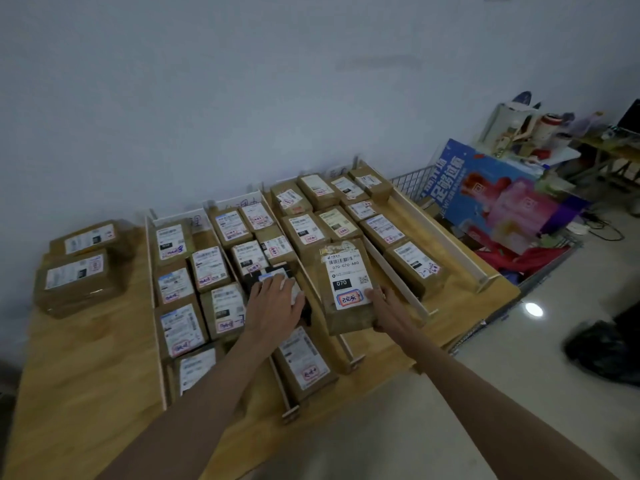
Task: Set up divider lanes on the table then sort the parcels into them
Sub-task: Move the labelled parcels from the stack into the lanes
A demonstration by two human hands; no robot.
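Note:
White divider rails (398, 282) split the wooden table (86, 358) into lanes filled with several brown labelled parcels. My right hand (384, 310) grips the near right corner of a brown parcel (346, 285) labelled 070, held a little above a middle lane. My left hand (273, 303) lies flat, fingers spread, on a black parcel (277, 271) with a white label in the lane to its left. Two larger brown parcels (78, 275) sit outside the lanes at the table's left end.
A wire cart (540, 271) holding a blue and pink box (498, 199) stands right of the table. Cluttered tables stand at the far right. A dark bag (602, 348) lies on the tiled floor. Bare wood shows at the table's near left.

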